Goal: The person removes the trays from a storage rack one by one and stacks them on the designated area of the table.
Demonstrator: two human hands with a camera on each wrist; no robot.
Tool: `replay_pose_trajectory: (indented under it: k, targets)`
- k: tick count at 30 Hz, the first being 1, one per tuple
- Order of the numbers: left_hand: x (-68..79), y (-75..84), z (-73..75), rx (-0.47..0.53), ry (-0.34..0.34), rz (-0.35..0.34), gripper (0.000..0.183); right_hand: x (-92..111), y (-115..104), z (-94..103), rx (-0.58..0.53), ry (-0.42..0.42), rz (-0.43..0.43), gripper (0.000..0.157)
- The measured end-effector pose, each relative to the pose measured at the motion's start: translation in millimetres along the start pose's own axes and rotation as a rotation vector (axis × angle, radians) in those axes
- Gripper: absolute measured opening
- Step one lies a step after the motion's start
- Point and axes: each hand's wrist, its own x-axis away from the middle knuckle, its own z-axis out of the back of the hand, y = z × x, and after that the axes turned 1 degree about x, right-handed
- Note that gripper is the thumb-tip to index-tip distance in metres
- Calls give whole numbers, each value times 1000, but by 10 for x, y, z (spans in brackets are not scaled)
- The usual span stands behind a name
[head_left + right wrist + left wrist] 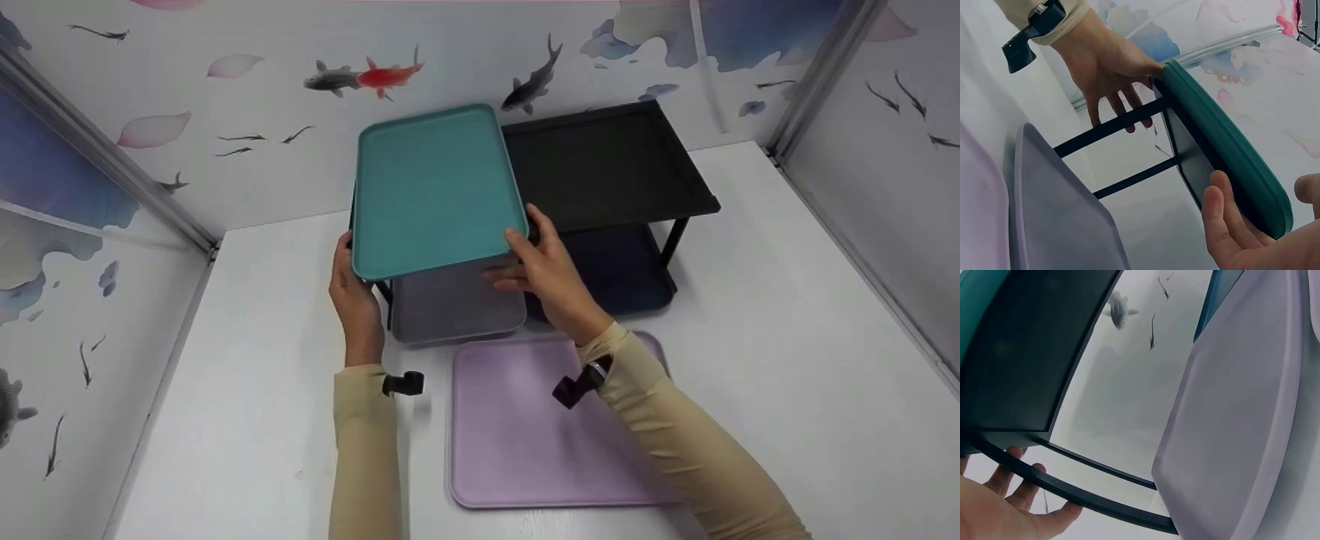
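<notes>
The wrist views give what the head view hides: the teal tray [439, 191] covers a black stand [1033, 349], whose thin legs run down toward a grey-lilac tray [457, 304]. From above, that stand is mostly out of sight. Only the head view shows the second black stand [600, 169] at the right, with a navy tray [615, 270] under its top.

The teal tray lies between the two hands, its near corners beside them. The left hand [356, 304] stands at the left edge, fingers loosely spread behind a leg (whether they touch it, I cannot tell) and closed around nothing. The right hand [555, 281] is open about the near right corner, thumb above, lower fingers stretched out below the rim. Both forearms reach forward over the desk [247, 420], the right one slanting across a pink tray [517, 420].
</notes>
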Motion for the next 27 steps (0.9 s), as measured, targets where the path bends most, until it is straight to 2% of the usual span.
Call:
replay_pose_trajectory:
  k: [5, 11, 19, 23, 27]
  targets:
    - [-7, -4, 0, 7, -6, -16, 49, -56, -11, -100, -38, 13, 3, 78]
    - [11, 0, -2, 22, -12, -15, 49, -53, -15, -126, -79, 33, 26, 72]
    - [-6, 2, -4, -3, -7, -16, 48, 65, 19, -47, -180, 44, 68, 73]
    - [-14, 4, -4, -9, 0, 0, 48, 160, -28, 33, -236, 68, 84, 72]
    - [-12, -5, -4, -6, 2, -13, 47, 246, -65, 148, -277, 77, 131, 71]
